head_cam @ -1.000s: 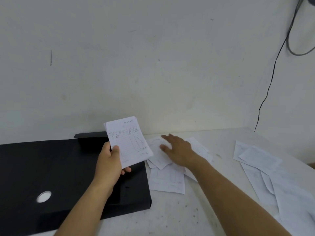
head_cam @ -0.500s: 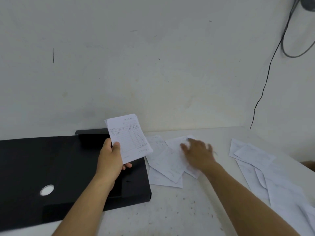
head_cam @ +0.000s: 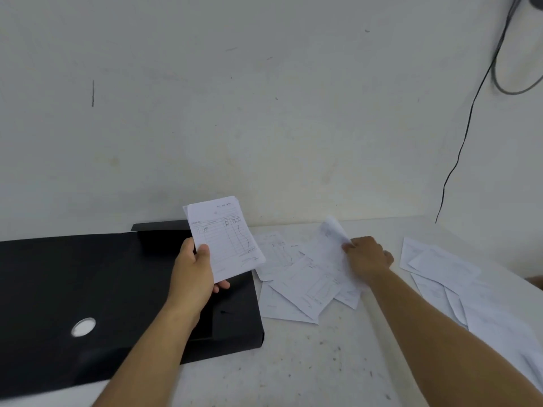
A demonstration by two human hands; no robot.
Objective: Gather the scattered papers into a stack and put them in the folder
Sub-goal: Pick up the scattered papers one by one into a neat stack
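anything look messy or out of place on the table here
Yes. Loose papers lie overlapping at odd angles beside the open black folder, with another skewed pile at the table's right edge. The right hand pinches one sheet, which curls upward. The left hand holds a small gathered stack.

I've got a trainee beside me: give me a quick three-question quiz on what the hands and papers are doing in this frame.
1. True or false: the left hand holds a small stack of slips above the black folder.
2. Which does the right hand pinch? A) the cable on the wall B) the raised edge of a sheet in the middle pile C) the folder's flap
3. Fill in: more loose papers lie to the ____ of the right hand.

Key: 1 true; 2 B; 3 right.
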